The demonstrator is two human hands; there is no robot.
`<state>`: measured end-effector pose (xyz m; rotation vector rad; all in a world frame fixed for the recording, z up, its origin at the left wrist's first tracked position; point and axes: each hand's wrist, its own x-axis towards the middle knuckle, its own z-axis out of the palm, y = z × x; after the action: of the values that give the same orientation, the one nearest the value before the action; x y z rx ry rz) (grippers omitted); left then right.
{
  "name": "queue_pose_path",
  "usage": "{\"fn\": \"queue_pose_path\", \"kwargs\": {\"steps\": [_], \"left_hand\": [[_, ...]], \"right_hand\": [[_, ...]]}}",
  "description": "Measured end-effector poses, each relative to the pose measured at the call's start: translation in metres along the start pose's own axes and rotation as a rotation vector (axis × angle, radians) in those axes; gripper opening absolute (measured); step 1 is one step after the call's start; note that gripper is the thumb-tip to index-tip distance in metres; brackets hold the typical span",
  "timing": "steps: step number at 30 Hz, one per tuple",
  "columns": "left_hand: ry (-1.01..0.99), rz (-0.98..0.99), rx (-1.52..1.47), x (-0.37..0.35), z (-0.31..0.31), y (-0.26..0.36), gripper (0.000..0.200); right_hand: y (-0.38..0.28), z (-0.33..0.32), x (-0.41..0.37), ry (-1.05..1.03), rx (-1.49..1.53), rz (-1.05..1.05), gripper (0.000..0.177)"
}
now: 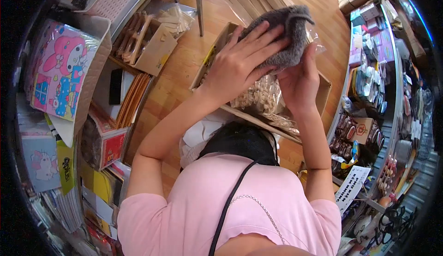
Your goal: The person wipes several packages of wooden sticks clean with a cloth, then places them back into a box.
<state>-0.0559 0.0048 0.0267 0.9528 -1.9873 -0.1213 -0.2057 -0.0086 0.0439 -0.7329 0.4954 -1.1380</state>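
A fuzzy grey cloth (293, 36) lies under my left hand (237, 64), which presses it with fingers extended across it. Behind the cloth is a clear plastic packet of flat wooden sticks (256, 0). My right hand (302, 85) is at the packet's near end, thumb up along its edge; its other fingers are mostly hidden. Both hands are above an open cardboard box (326, 90). Inside the box is a bag of small pale wooden pieces (263, 94).
Shelves on the left carry a cartoon-printed pack (60, 71), a box of wooden items (157, 46) and a dark phone-like object (116, 87). To the right, a metal rack holds packaged goods (369, 80) and a printed sign (353, 189). A black bag (240, 140) is close to my body.
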Motion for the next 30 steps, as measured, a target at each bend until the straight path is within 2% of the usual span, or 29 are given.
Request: {"fn": "queue_pose_path", "kwargs": {"steps": [2,3,6,7,12,18,20,22,23,25,26,28,30], "left_hand": [[0.154,-0.167,-0.008,0.003,0.003,0.003,0.043],[0.161,-0.180,0.002,0.005,0.005,0.007,0.043],[0.266,-0.291,0.098,0.019,0.015,0.017,0.045],[0.286,-0.290,0.032,0.020,0.017,0.014,0.046],[0.359,-0.312,0.016,0.031,0.014,-0.005,0.043],[0.569,-0.399,-0.098,0.040,0.000,-0.054,0.032],[0.558,-0.445,-0.120,0.039,-0.011,-0.073,0.028],[0.449,-0.774,-0.235,0.038,-0.025,-0.086,0.028],[0.452,-0.775,-0.230,0.036,-0.035,-0.094,0.028],[0.474,-0.909,-0.621,0.033,-0.065,-0.104,0.031],[0.470,-0.908,-0.622,0.019,-0.072,-0.121,0.031],[0.402,-0.721,-0.231,-0.011,-0.076,-0.157,0.035],[0.353,-0.698,-0.261,-0.024,-0.082,-0.152,0.036]], "right_hand": [[0.010,-0.001,0.001,-0.018,-0.113,0.010,0.048],[0.017,0.008,-0.002,0.047,-0.142,0.004,0.047],[0.022,0.012,-0.009,0.032,-0.229,0.087,0.051],[0.024,0.012,-0.009,0.006,-0.199,0.045,0.051],[0.030,0.015,-0.013,-0.044,-0.274,0.096,0.051],[0.040,0.024,-0.023,0.125,-0.400,0.051,0.042],[0.041,0.014,-0.024,-0.005,-0.460,0.080,0.036],[0.037,0.005,-0.027,-0.028,-0.476,0.128,0.035],[0.037,0.003,-0.028,-0.041,-0.497,0.171,0.035],[0.038,0.005,-0.030,0.011,-0.452,0.121,0.034],[0.039,0.005,-0.030,0.067,-0.408,0.067,0.033],[0.032,0.001,-0.027,0.037,-0.437,0.097,0.032],[0.034,-0.006,-0.021,0.113,-0.331,0.114,0.029]]}}
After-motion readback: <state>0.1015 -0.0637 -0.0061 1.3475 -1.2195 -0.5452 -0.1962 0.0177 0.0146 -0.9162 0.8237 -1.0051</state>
